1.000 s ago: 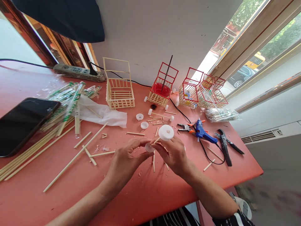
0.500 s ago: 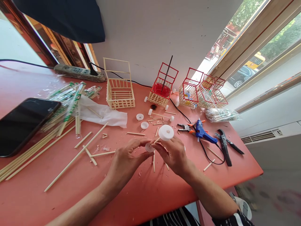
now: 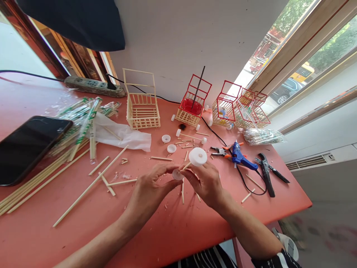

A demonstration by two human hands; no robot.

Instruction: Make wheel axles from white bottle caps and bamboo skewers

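Between thumb and finger, my left hand (image 3: pixel 152 188) pinches a small white bottle cap (image 3: pixel 177 174). My right hand (image 3: pixel 205 186) grips a thin wooden stick (image 3: pixel 186 166) that has a white round cap (image 3: pixel 198 156) on its far end. The stick's other end meets the cap in my left hand; how deep it sits is hidden by my fingers. Beyond my hands, two loose white caps lie on the table, one (image 3: pixel 166 138) behind the other (image 3: pixel 171 149). A stick axle (image 3: pixel 191 137) with a white cap on each end rests nearby.
Small stick carts stand along the wall: a plain one (image 3: pixel 143 111) and red-topped ones (image 3: pixel 192 106). To the right lie a blue glue gun (image 3: pixel 242 158), pliers (image 3: pixel 220 151) and black-handled cutters (image 3: pixel 267 175). Wrapped chopsticks (image 3: pixel 90 123), long sticks (image 3: pixel 90 188) and a phone (image 3: pixel 32 145) are left.
The cap on the far end of the stick has tilted and shifted very slightly to the right. Both hands stay almost in place and keep their hold.
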